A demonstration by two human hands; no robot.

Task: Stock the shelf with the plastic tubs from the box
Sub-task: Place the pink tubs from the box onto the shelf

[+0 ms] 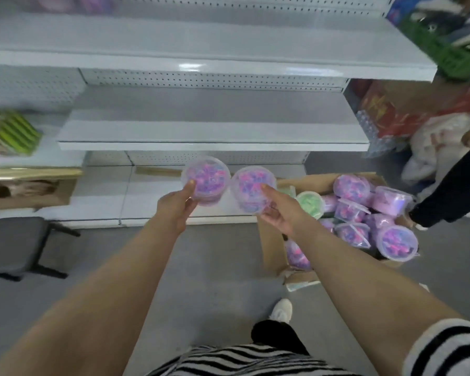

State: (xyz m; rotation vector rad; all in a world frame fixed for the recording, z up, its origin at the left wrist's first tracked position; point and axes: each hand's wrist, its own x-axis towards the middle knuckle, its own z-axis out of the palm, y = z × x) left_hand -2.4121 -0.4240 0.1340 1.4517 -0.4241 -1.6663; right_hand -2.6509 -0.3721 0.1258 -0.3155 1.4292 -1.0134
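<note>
My left hand [175,207] grips a round clear plastic tub [208,179] filled with pink and purple pieces, thumb on its lid. My right hand [278,213] holds a second tub of the same kind [251,187], right beside the first. Both tubs hang in the air in front of the lowest white shelf [147,196], below the middle shelf [212,131]. To the right, an open cardboard box [272,251] on the floor holds several more tubs [350,210], mostly purple, one green [310,203].
A dark stool [17,245] stands on the grey floor at left. Green striped goods [14,134] lie on the left shelf bay. Another person's dark sleeve [456,194] reaches in by the box at right. My foot [282,310] is near the box.
</note>
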